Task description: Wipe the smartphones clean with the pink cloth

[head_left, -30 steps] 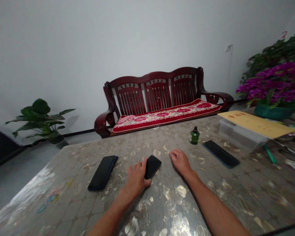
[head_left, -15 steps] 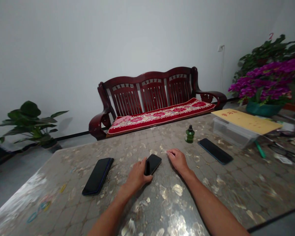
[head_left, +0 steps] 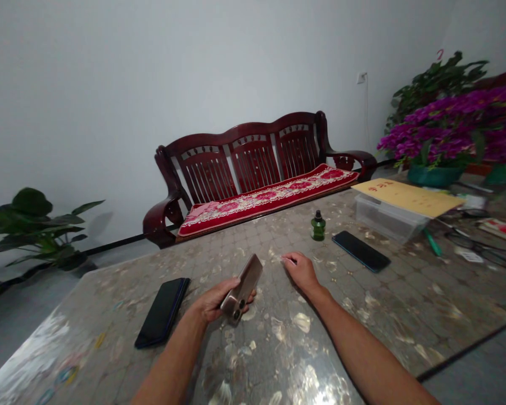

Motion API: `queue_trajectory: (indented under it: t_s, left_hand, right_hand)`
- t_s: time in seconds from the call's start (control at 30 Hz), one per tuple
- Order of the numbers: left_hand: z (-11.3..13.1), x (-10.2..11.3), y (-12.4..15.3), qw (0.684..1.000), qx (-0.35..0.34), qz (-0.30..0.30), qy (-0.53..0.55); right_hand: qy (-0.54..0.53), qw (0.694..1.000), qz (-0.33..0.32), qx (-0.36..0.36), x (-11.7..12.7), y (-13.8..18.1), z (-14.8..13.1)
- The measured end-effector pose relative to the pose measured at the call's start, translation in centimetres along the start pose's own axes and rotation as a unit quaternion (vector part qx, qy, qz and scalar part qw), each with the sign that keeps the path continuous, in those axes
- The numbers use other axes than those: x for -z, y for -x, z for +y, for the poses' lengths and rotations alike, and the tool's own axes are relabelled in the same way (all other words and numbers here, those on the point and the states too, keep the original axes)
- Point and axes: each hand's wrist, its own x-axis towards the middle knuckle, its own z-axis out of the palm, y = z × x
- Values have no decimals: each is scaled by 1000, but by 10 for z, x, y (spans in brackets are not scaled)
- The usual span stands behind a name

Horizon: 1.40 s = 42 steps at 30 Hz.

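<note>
My left hand (head_left: 216, 299) grips a smartphone (head_left: 248, 278) by its long edges, thumb on one side and fingertips on the other. The phone is tilted, with its bronze back and camera lenses towards me. My right hand (head_left: 300, 271) rests on the patterned table (head_left: 274, 354), fingers curled closed. A thin pale tip shows at its fingers, too small to name. To the left of my left hand lies a dark phone (head_left: 162, 311), screen up. Another dark phone (head_left: 361, 251) lies right of my right hand, near a small green bottle (head_left: 318, 227).
A clear plastic box (head_left: 388, 219) with a yellow envelope (head_left: 407, 197) on top stands at the right, beside a green pen (head_left: 432, 242) and glasses (head_left: 489, 247). Purple flowers (head_left: 451, 129) stand behind them. Rubber bands (head_left: 67, 374) lie at the left. Beyond the table is a wooden bench (head_left: 244, 163).
My left hand has picked up the smartphone and turned it over, so its back shows instead of its screen. My right hand stays on the table. The view has shifted slightly right.
</note>
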Motion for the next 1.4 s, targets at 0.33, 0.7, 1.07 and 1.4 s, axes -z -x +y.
queue_trajectory:
  t_s: [0.33, 0.7, 1.07, 1.4]
  left_hand:
    - [5, -38, -14, 865, -109, 196, -449]
    - [-17, -60, -31, 730, -197, 216, -618]
    - [-28, -53, -34, 770, -274, 186, -545]
    - [-40, -53, -37, 766, -286, 194, -543]
  right_hand:
    - [-163, 984, 18, -69, 7, -4, -1]
    - [-130, 991, -38, -11, 12, 1, -4]
    - [99, 963, -109, 224, 7, 17, -10]
    - [121, 941, -151, 278, -4, 25, -11]
